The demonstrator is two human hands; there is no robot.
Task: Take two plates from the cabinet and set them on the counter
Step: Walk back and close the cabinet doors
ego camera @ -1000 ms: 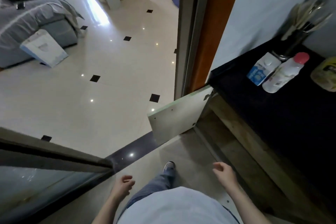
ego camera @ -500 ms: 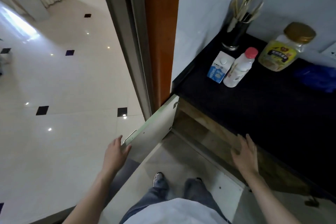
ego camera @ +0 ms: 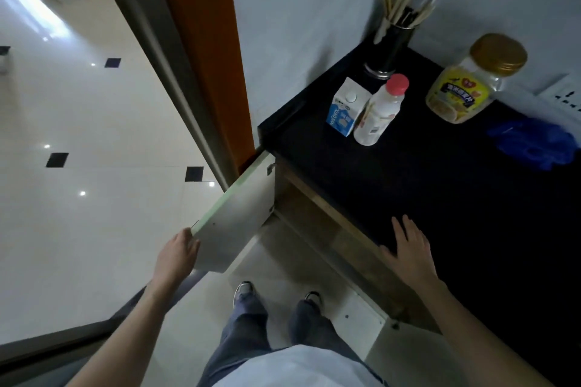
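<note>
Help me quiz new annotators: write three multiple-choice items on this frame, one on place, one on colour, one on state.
1. Where does the right hand rest? A. on the front edge of the counter B. on the jar C. on the floor
2. What colour is the cap of the bottle? A. blue B. pink C. gold
3. How is the cabinet door? A. closed B. missing C. swung open
Key: A, it lies flat on the counter; B, the cap is pink; C, the left hand holds its free edge, well out from the cabinet.
</note>
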